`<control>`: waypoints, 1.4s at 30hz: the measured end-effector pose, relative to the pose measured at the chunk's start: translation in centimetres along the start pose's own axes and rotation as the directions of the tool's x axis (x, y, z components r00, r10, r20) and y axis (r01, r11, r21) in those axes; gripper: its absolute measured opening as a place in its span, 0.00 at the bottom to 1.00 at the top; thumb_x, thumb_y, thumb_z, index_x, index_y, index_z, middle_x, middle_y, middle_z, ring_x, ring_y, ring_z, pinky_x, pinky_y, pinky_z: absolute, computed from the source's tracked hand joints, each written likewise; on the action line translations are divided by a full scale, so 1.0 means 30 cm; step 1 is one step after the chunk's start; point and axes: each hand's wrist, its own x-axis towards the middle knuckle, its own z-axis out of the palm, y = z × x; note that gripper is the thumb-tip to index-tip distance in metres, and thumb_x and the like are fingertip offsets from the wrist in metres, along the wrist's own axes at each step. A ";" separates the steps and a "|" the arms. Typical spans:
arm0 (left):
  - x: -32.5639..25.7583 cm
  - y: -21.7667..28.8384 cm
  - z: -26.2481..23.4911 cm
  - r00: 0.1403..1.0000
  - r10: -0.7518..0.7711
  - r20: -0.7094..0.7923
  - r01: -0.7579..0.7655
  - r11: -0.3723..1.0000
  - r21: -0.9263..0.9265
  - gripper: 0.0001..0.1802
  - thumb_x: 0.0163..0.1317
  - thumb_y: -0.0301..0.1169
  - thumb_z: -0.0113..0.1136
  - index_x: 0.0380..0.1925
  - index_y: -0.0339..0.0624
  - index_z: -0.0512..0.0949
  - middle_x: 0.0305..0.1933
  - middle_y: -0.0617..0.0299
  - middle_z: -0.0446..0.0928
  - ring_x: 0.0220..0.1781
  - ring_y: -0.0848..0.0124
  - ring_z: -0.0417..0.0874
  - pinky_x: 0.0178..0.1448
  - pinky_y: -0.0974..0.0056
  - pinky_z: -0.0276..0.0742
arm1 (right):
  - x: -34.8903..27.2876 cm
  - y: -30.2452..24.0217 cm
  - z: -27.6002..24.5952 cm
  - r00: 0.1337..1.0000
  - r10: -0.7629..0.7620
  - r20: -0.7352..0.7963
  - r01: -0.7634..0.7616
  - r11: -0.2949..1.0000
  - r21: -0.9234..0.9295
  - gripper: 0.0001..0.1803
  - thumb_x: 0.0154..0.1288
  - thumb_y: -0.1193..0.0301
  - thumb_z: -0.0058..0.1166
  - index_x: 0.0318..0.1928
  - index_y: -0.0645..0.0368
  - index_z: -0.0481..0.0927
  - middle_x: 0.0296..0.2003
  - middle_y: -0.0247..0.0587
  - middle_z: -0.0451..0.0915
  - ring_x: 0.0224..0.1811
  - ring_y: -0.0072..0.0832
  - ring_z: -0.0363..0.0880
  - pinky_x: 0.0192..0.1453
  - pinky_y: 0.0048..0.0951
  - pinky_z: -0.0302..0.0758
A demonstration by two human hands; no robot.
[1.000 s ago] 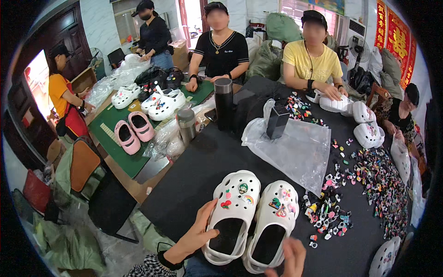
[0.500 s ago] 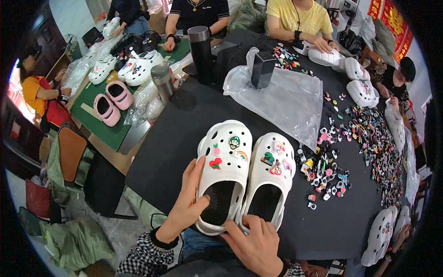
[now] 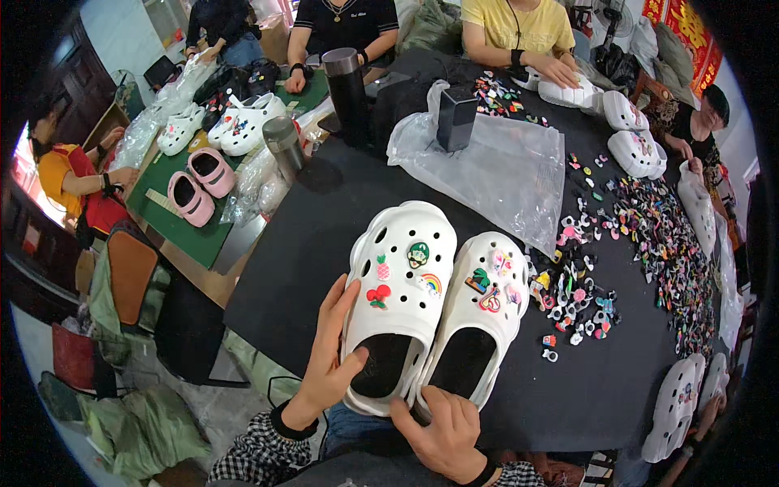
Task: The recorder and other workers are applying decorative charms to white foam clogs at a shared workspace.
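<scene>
Gripping the outer side of the left white clog (image 3: 402, 296), the left hand (image 3: 329, 357) has its fingers spread along the wall, thumb at the opening. Right hand (image 3: 442, 422) fingers press the heels where it meets the right white clog (image 3: 479, 312). Both clogs lie side by side on the black tabletop (image 3: 308, 235), loose charms (image 3: 580, 296) just beside.

A round black-clothed table (image 3: 324, 235) is filling the room beside a green-topped wooden bench (image 3: 182, 235), with daylight glowing over a pale floor (image 3: 49, 357).

Both hands (image 3: 329, 357) bare; black-and-white checked sleeves, dark ribbed cuffs at wrists.
</scene>
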 end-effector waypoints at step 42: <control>0.069 0.151 0.124 0.933 -0.326 0.153 0.210 0.148 -0.967 0.34 0.63 0.32 0.42 0.70 0.36 0.50 0.71 0.48 0.53 0.74 0.59 0.51 0.78 0.56 0.41 | 0.044 0.014 -0.006 0.996 0.071 -0.055 -0.067 0.995 0.068 0.15 0.57 0.71 0.52 0.46 0.54 0.76 0.41 0.44 0.76 0.38 0.35 0.77 0.40 0.33 0.71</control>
